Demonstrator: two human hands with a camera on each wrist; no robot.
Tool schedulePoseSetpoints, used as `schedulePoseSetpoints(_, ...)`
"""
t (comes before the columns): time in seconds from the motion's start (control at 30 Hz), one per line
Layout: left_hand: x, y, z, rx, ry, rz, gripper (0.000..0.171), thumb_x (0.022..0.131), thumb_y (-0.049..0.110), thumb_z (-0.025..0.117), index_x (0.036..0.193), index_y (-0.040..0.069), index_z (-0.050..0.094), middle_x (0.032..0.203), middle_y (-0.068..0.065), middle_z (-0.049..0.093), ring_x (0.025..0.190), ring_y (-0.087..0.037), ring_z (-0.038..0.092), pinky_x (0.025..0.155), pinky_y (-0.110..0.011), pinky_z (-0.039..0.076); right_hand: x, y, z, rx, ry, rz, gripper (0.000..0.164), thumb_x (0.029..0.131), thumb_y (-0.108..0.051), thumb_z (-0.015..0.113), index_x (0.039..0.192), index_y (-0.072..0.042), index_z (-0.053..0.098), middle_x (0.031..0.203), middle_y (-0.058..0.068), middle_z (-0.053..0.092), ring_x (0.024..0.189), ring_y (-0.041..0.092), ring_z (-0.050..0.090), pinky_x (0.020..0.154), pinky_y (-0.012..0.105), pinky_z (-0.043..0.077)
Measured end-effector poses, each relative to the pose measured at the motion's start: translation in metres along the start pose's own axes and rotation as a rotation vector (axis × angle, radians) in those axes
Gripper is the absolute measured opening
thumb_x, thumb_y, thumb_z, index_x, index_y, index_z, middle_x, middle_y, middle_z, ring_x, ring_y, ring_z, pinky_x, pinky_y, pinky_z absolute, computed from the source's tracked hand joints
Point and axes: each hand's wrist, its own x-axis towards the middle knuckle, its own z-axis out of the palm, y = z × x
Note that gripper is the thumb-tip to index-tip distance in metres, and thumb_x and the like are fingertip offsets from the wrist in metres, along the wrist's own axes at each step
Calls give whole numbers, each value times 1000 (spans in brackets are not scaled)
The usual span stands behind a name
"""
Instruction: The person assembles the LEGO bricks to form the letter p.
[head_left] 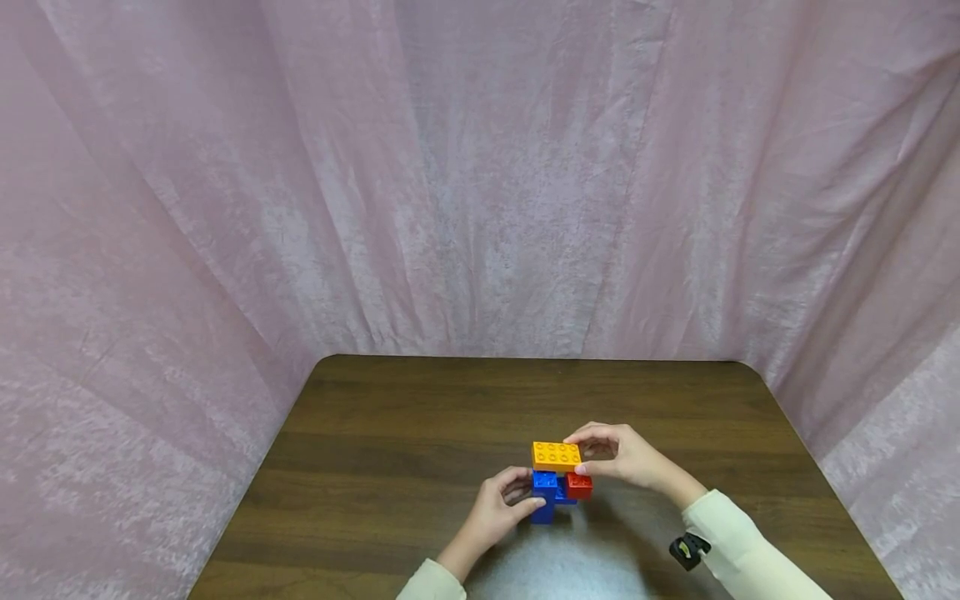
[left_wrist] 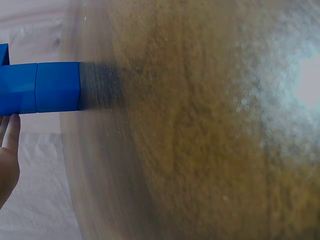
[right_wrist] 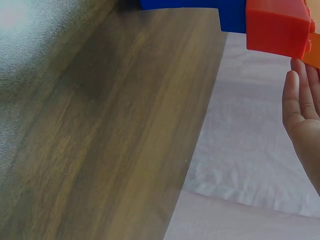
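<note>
Stacked blue toy bricks stand on the wooden table, with a blue piece jutting out to the right and a red brick on that piece. My left hand grips the blue stack from the left, thumb in front. Over the top, my right hand pinches the right end of a yellow-orange brick with several studs. The left wrist view has two blue bricks above the fingertips. In the right wrist view the red brick overlaps part of the orange brick, beside my fingers.
The brown wooden table has rounded far corners. Pink curtains hang behind it and along both sides. Light glares off the table's front part. A black device is strapped at the right wrist over a pale sleeve.
</note>
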Motion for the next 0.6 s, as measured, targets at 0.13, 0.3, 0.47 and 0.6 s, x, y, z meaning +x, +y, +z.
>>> schedulePoseSetpoints(0.13, 0, 5, 1, -12, 10, -85, 32, 84, 6, 74, 112, -5, 61, 111, -20, 63, 104, -25, 63, 93, -41, 52, -2, -3, 1, 13, -18, -6, 34, 82, -9, 76, 114, -4, 66, 108, 10, 66, 92, 16, 63, 82, 33, 57)
schedulePoseSetpoints(0.3, 1, 5, 2, 19, 15, -105, 30, 84, -1, 71, 111, -8, 60, 111, -23, 62, 104, -29, 63, 92, -47, 51, -4, -4, 2, 39, -35, -30, 34, 82, -7, 76, 114, -1, 65, 108, 14, 65, 94, 18, 63, 83, 39, 57)
schedulePoseSetpoints(0.47, 1, 6, 2, 28, 23, -123, 30, 84, -2, 72, 111, -7, 61, 110, -22, 62, 103, -30, 63, 93, -47, 50, -5, -6, 4, 38, -34, -38, 34, 82, -7, 76, 114, -1, 66, 107, 13, 66, 94, 17, 63, 82, 35, 57)
schedulePoseSetpoints(0.6, 0, 6, 2, 0, 24, -112, 30, 83, -1, 72, 111, -6, 61, 111, -20, 63, 104, -28, 63, 93, -44, 51, -6, -6, 5, 31, -35, -48, 33, 82, -8, 76, 114, -3, 66, 106, 12, 66, 93, 17, 62, 81, 33, 57)
